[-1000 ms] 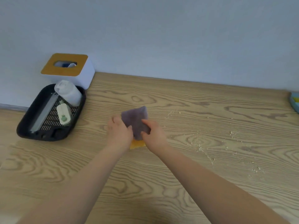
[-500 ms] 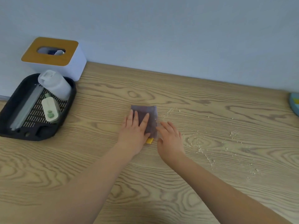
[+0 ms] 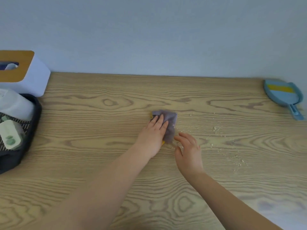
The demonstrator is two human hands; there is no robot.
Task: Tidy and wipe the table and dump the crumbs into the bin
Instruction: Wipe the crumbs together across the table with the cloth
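- Cloth (image 3: 169,125) — purple-grey, folded, with a bit of yellow peeking out at its near and far-left edges — lies flat on the wooden table (image 3: 99,138), about midway across it.
- Left hand (image 3: 153,136) lies palm-down on the cloth's left half, fingers straight and together, pressing it to the wood; nothing is gripped.
- Right hand (image 3: 187,150) is just beside the cloth's near-right corner, fingers loosely spread and slightly bent, holding nothing; whether its fingertips touch the cloth or the table is hard to tell.
- Crumbs (image 3: 216,128) are scattered pale over the wood to the right of the cloth, from just beside the right hand out toward the table's right side.
- Dustpan (image 3: 282,95) — blue, with a yellow strip and its handle pointing toward the near right — lies at the far right of the table, well apart from both hands.
- Black tray (image 3: 33,123) sits at the left edge, holding a white bottle (image 3: 15,105) on its side and a small white box with green marks (image 3: 10,135).
- White tissue box (image 3: 31,77) with a wood-coloured top stands behind the tray, against the wall.
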